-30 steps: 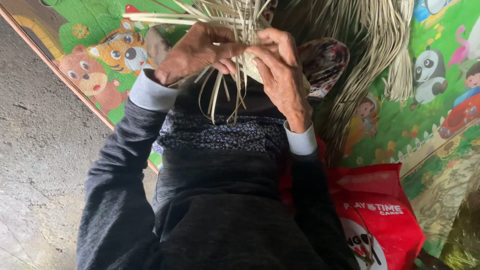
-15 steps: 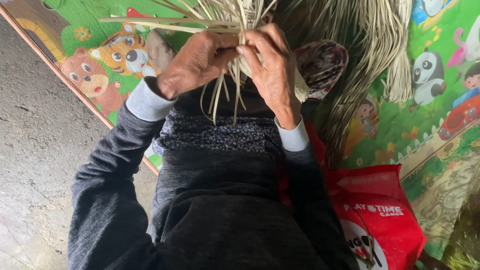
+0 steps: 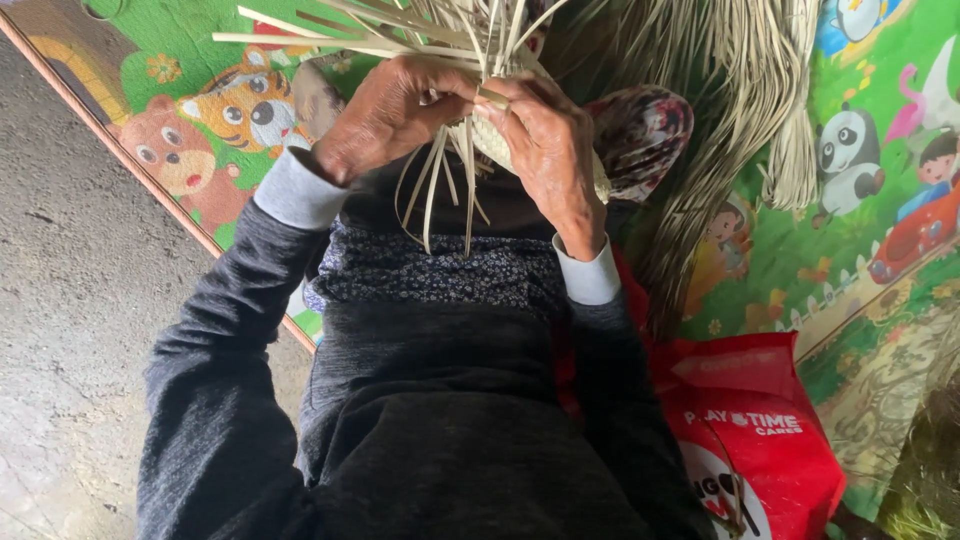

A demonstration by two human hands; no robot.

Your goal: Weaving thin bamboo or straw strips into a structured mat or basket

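Both of my hands grip a small piece of woven pale straw (image 3: 492, 140) held over my lap. My left hand (image 3: 385, 115) clasps its left side, thumb and fingers closed around the strips. On the right side, my right hand (image 3: 545, 145) pinches the strips, fingers curled over the woven part. Loose straw strips (image 3: 440, 190) hang down below my hands, and longer ones (image 3: 330, 35) stick out to the upper left. The woven centre is mostly hidden behind my fingers.
A thick bundle of dry straw (image 3: 740, 110) lies on the colourful cartoon play mat (image 3: 190, 120) at the upper right. A red plastic bag (image 3: 760, 440) sits by my right elbow. Bare concrete floor (image 3: 70, 330) runs along the left. A patterned cloth (image 3: 640, 125) shows behind my right hand.
My hands stayed on the weaving; the fingers shifted slightly, drawing closer together on the strips. The view has tilted a little.
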